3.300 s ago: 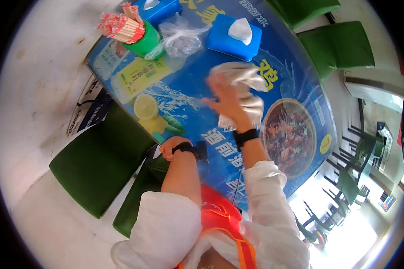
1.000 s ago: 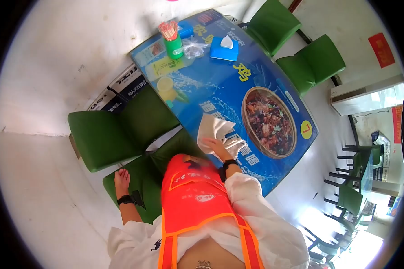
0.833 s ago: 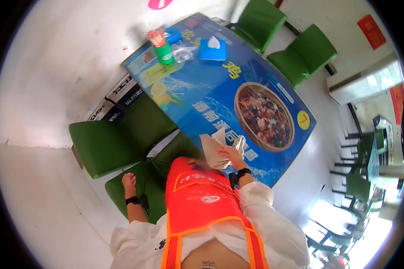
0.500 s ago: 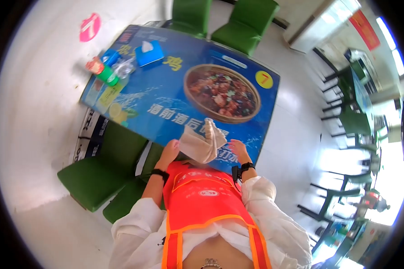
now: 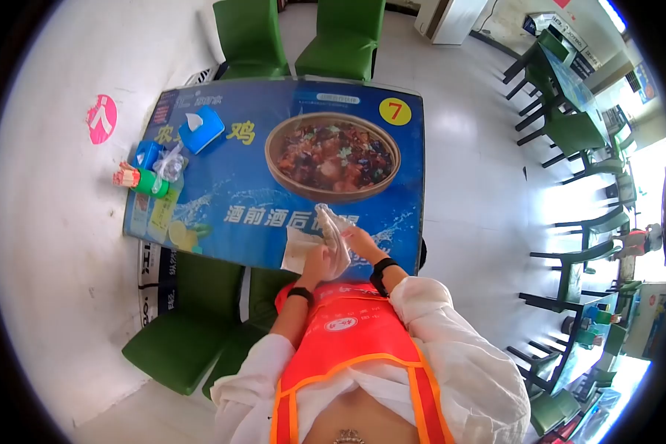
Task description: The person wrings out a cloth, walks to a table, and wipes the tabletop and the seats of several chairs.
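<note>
A pale beige cloth (image 5: 300, 246), partly folded, is bunched between my two hands over the table's near edge. My left hand (image 5: 317, 264) is closed on its lower part, with a loose flap spreading to the left. On the other side, my right hand (image 5: 360, 242) grips the folded upright part, its fingertips partly hidden by the fabric. Both wrists wear black bands. Beneath the cloth lies the blue printed tabletop (image 5: 244, 174), with a picture of a food bowl and a yellow number 7.
On the table's left side stand a blue tissue box (image 5: 202, 133), a green container of sticks (image 5: 152, 183), a clear plastic bag (image 5: 172, 164) and another small blue box (image 5: 147, 154). Green chairs (image 5: 340, 41) border the far and near left edges. More tables and chairs fill the right.
My hands have come together, both now gripping the cloth; before, they were apart at its sides. The cloth is bunched more tightly. The camera view has turned and shifted.
</note>
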A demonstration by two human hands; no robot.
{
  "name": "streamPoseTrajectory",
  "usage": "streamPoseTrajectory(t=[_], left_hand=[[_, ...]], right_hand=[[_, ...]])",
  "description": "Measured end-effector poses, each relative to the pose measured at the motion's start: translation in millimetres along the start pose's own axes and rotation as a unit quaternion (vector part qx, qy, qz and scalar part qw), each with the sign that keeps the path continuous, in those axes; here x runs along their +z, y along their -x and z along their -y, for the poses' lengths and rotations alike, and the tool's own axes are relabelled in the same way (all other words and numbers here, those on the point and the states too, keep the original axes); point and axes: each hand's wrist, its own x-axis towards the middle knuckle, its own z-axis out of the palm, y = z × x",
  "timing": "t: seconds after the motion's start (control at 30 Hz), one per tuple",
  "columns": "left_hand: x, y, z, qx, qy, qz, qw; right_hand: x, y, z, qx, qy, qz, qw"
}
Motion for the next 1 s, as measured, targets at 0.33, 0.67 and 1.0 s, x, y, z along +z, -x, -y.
streamPoseTrajectory(t=[0.33, 0.67, 1.0], left_hand=[[-42.9, 39.2, 30.7, -0.119, -0.314, -0.103, 0.936], [-27.8, 45.2, 28.4, -0.138, -0.334, -0.092, 0.928], [-38.9, 61.1, 46.8, -0.118, -0.245, -0.220, 0.937]], right_hand=[[5.0, 11.6, -3.0, -0.110, 0.175, -0.025, 0.978], [24.2, 13.1, -13.0, -0.062, 0.367, 0.262, 0.891], [65.0, 9.0, -9.7, -0.198, 0.218, 0.257, 0.920]])
